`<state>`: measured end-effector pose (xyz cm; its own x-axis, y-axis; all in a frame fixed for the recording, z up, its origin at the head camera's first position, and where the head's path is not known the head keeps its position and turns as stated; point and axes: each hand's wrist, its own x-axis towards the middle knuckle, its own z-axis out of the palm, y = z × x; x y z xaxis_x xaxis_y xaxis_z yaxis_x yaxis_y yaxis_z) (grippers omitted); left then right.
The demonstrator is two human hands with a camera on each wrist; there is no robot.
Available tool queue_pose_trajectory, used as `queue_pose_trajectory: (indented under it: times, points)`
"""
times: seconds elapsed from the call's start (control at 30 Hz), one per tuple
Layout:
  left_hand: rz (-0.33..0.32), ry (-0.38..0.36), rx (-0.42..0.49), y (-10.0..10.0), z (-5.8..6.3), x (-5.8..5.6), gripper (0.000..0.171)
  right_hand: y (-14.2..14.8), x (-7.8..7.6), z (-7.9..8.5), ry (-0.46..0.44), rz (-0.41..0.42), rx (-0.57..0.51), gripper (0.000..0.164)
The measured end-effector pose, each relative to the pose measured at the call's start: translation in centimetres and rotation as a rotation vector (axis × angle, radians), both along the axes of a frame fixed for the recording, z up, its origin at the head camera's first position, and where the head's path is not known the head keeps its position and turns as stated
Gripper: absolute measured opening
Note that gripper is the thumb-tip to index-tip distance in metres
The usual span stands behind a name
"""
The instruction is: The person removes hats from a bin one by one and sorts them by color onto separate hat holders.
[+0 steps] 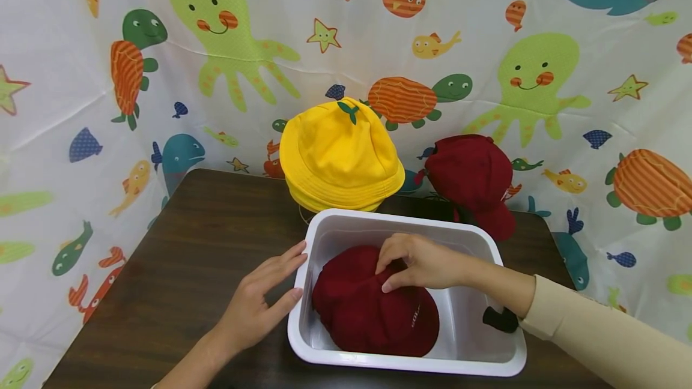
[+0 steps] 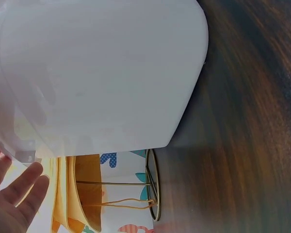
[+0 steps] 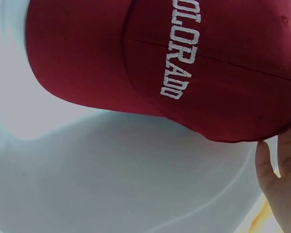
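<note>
A dark red baseball cap (image 1: 367, 317) lies inside a white plastic bin (image 1: 411, 364), toward its left side. White letters on its front, seen in the right wrist view, read "COLORADO", with the first letter cut off. My right hand (image 1: 418, 262) reaches over the bin's right side and pinches the cap's crown between thumb and fingers. With fingers spread and fairly straight, my left hand (image 1: 259, 299) touches the bin's left rim. In the left wrist view, the bin's outer wall (image 2: 102, 73) fills much of the picture, the left fingers (image 2: 34, 194) at its edge.
Behind the bin, a yellow brimmed hat (image 1: 340, 155) with a green sprout mark sits on a wire stand (image 2: 154, 189). Another dark red cap (image 1: 470, 173) stands at the back right. The dark wooden table (image 1: 216, 221) backs onto a sea-animal curtain (image 1: 346, 59).
</note>
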<state>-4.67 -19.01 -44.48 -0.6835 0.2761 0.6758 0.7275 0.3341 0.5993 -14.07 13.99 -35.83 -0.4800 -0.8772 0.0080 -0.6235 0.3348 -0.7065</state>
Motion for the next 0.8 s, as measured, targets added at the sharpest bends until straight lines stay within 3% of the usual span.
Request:
queue_pose_trajectory:
  times: [0.53,0.8]
  points:
    - [0.023,-0.09,-0.033,0.0,0.2,0.3,0.061,1.7,0.0,2.4,-0.021,-0.029,-0.109,0.018]
    - [0.012,-0.048,-0.017,0.1,0.2,0.2,0.062,2.4,-0.1,3.9,-0.015,-0.088,-0.111,0.02]
